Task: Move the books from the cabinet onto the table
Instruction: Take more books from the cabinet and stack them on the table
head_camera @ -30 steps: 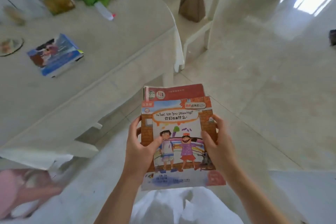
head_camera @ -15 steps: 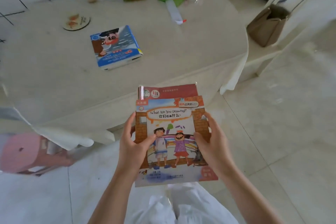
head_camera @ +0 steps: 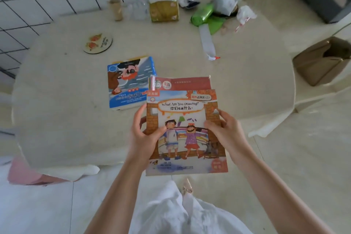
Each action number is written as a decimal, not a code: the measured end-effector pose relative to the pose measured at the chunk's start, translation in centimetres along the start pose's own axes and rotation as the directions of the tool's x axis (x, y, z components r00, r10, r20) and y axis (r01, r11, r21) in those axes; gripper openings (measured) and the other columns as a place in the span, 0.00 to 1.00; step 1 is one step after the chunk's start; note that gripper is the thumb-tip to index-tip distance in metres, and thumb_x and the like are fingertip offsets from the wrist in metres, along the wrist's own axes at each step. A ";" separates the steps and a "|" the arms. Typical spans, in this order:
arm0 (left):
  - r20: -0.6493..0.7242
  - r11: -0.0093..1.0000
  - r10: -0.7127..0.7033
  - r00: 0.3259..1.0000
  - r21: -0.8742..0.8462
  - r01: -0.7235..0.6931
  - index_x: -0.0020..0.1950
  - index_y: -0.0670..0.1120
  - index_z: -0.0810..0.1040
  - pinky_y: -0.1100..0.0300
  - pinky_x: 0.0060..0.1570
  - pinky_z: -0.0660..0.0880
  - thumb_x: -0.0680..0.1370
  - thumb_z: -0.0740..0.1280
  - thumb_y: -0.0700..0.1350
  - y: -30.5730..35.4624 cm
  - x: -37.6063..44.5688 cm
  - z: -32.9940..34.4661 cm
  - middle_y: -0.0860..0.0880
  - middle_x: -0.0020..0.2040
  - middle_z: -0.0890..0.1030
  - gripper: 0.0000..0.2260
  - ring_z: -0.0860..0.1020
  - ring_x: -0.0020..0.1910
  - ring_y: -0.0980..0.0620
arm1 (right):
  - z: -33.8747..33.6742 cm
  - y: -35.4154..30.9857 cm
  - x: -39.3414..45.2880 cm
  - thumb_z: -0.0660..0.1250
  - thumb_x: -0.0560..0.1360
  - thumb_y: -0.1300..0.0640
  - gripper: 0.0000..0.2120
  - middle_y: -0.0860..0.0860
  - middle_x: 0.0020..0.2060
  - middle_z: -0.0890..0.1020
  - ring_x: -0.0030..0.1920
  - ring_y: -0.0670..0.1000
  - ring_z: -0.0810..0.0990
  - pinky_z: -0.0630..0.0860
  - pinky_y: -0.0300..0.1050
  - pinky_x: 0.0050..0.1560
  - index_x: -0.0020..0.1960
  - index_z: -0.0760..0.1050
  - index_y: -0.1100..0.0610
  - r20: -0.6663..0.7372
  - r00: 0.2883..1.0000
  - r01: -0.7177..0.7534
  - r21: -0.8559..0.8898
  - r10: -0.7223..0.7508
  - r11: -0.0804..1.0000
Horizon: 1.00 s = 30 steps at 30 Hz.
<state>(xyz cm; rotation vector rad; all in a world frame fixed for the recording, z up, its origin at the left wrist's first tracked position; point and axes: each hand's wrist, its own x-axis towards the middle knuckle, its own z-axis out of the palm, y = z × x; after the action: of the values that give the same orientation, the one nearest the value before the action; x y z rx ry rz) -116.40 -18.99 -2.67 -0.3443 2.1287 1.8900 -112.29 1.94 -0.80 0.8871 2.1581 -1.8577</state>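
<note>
Two hands grasp a stack of books [head_camera: 185, 129] above the desk's [head_camera: 57, 119] near edge: left hand [head_camera: 144, 138] on the left side, right hand [head_camera: 226, 133] on the right. One blue book [head_camera: 129, 83] lies flat mid-desk, just beside the stack.

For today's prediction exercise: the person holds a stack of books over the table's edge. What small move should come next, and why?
Probably lower the stack, gripped by the left hand and right hand, onto the bare table beside the blue book already lying there.
</note>
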 end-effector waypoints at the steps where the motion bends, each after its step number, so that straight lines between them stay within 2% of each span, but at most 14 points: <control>1: -0.001 1.000 0.008 1.000 -0.008 -0.008 0.70 0.62 0.64 0.55 0.40 0.83 0.73 0.74 0.41 0.4 1.1 0.4 0.54 0.58 0.77 0.33 0.82 0.55 0.51 | -0.3 -0.7 1.5 0.69 0.74 0.58 0.08 0.45 0.44 0.86 0.40 0.46 0.86 0.83 0.48 0.43 0.52 0.76 0.48 0.006 1.000 -0.028 0.005 0.028 1.000; 3: 0.002 1.000 0.012 1.000 -0.003 -0.012 0.71 0.61 0.61 0.59 0.38 0.82 0.73 0.74 0.39 1.0 3.3 1.2 0.55 0.58 0.76 0.35 0.81 0.55 0.51 | -0.8 -1.6 4.5 0.70 0.74 0.59 0.06 0.48 0.44 0.86 0.43 0.49 0.86 0.83 0.52 0.48 0.49 0.78 0.49 0.027 0.997 -0.078 0.004 0.078 0.997; 6: 0.036 1.000 0.025 0.999 0.004 -0.025 0.74 0.58 0.61 0.60 0.38 0.82 0.73 0.74 0.37 2.0 6.8 2.0 0.54 0.61 0.77 0.36 0.82 0.54 0.56 | -1.4 -2.7 8.4 0.67 0.77 0.60 0.05 0.51 0.47 0.86 0.46 0.52 0.86 0.81 0.54 0.51 0.52 0.79 0.56 0.084 0.992 -0.097 -0.023 0.099 0.995; 8: 0.065 1.000 0.010 0.998 0.021 -0.012 0.73 0.55 0.63 0.60 0.38 0.82 0.71 0.75 0.37 2.8 9.2 2.4 0.54 0.58 0.79 0.36 0.83 0.50 0.60 | -1.6 -3.3 10.3 0.66 0.77 0.61 0.05 0.50 0.47 0.85 0.45 0.49 0.85 0.81 0.47 0.46 0.53 0.77 0.56 0.078 0.996 -0.047 -0.074 0.053 0.996; 11: 0.071 0.990 0.007 0.997 0.138 -0.017 0.69 0.53 0.68 0.60 0.41 0.82 0.68 0.78 0.38 3.7 12.9 3.1 0.55 0.55 0.81 0.34 0.83 0.47 0.60 | -1.4 -4.2 13.1 0.65 0.77 0.67 0.09 0.44 0.44 0.81 0.43 0.42 0.81 0.76 0.31 0.36 0.53 0.74 0.55 0.061 0.997 0.056 -0.117 -0.049 0.992; 13: 0.083 0.977 0.015 0.996 0.210 -0.032 0.65 0.53 0.70 0.55 0.47 0.82 0.66 0.79 0.39 3.9 15.2 3.5 0.55 0.54 0.81 0.31 0.82 0.47 0.60 | -1.1 -4.5 15.1 0.65 0.75 0.71 0.14 0.42 0.43 0.80 0.43 0.42 0.79 0.76 0.30 0.37 0.55 0.72 0.56 0.022 0.994 0.106 -0.157 -0.104 0.982; 15: 0.105 0.972 0.013 0.994 0.233 -0.038 0.60 0.53 0.70 0.52 0.50 0.81 0.66 0.79 0.37 4.0 16.8 3.9 0.57 0.51 0.82 0.29 0.81 0.45 0.63 | -0.8 -4.5 16.7 0.65 0.74 0.73 0.15 0.42 0.42 0.80 0.43 0.45 0.80 0.78 0.33 0.41 0.56 0.72 0.57 -0.026 0.990 0.128 -0.193 -0.136 0.973; 18: 0.151 0.974 0.011 0.988 0.223 -0.045 0.56 0.56 0.69 0.49 0.50 0.81 0.68 0.77 0.34 4.2 19.4 4.7 0.59 0.49 0.83 0.27 0.81 0.46 0.65 | -0.7 -4.6 18.8 0.67 0.73 0.73 0.17 0.46 0.43 0.82 0.46 0.52 0.81 0.80 0.52 0.52 0.56 0.73 0.57 -0.079 0.983 0.146 -0.229 -0.168 0.962; 21: 0.187 0.974 0.021 0.982 0.217 -0.062 0.56 0.54 0.70 0.45 0.50 0.81 0.69 0.73 0.33 3.9 21.0 5.8 0.55 0.48 0.84 0.24 0.83 0.47 0.57 | -1.2 -4.2 19.9 0.66 0.72 0.72 0.19 0.51 0.46 0.84 0.48 0.56 0.83 0.79 0.60 0.52 0.57 0.73 0.53 -0.118 0.972 0.172 -0.239 -0.204 0.956; 23: 0.184 0.968 0.055 0.981 0.230 -0.098 0.55 0.55 0.71 0.41 0.47 0.80 0.69 0.74 0.35 3.5 21.4 6.4 0.53 0.46 0.85 0.22 0.84 0.46 0.51 | -1.4 -3.7 20.1 0.66 0.71 0.67 0.16 0.48 0.44 0.84 0.46 0.56 0.83 0.79 0.58 0.49 0.56 0.72 0.53 -0.155 0.957 0.204 -0.240 -0.244 0.949; 25: 0.160 0.952 0.123 0.979 0.258 -0.162 0.53 0.59 0.70 0.45 0.48 0.80 0.68 0.75 0.38 3.2 21.8 7.0 0.55 0.46 0.84 0.24 0.83 0.48 0.52 | -1.6 -3.2 20.3 0.64 0.70 0.60 0.13 0.43 0.42 0.82 0.45 0.54 0.83 0.78 0.55 0.48 0.55 0.71 0.58 -0.185 0.940 0.234 -0.266 -0.288 0.935; 27: 0.139 0.926 0.182 0.973 0.308 -0.218 0.52 0.65 0.69 0.55 0.47 0.79 0.68 0.77 0.40 3.4 21.7 7.4 0.61 0.47 0.82 0.26 0.81 0.48 0.59 | -1.7 -2.9 20.6 0.64 0.71 0.55 0.15 0.42 0.43 0.81 0.45 0.57 0.83 0.78 0.58 0.48 0.55 0.70 0.60 -0.185 0.925 0.271 -0.289 -0.331 0.918; 30: 0.112 0.894 0.253 0.961 0.353 -0.277 0.50 0.64 0.68 0.65 0.44 0.75 0.68 0.78 0.40 3.0 21.3 7.8 0.70 0.48 0.79 0.26 0.78 0.46 0.68 | -2.5 -1.9 20.9 0.64 0.73 0.44 0.14 0.44 0.43 0.81 0.47 0.60 0.83 0.78 0.62 0.48 0.54 0.68 0.51 -0.139 0.917 0.324 -0.290 -0.375 0.900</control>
<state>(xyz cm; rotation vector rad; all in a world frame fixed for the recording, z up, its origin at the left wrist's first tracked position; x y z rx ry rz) -136.99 -10.85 -8.27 0.0909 2.5239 1.5487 -129.62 11.04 -8.71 0.6782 2.7624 -1.6166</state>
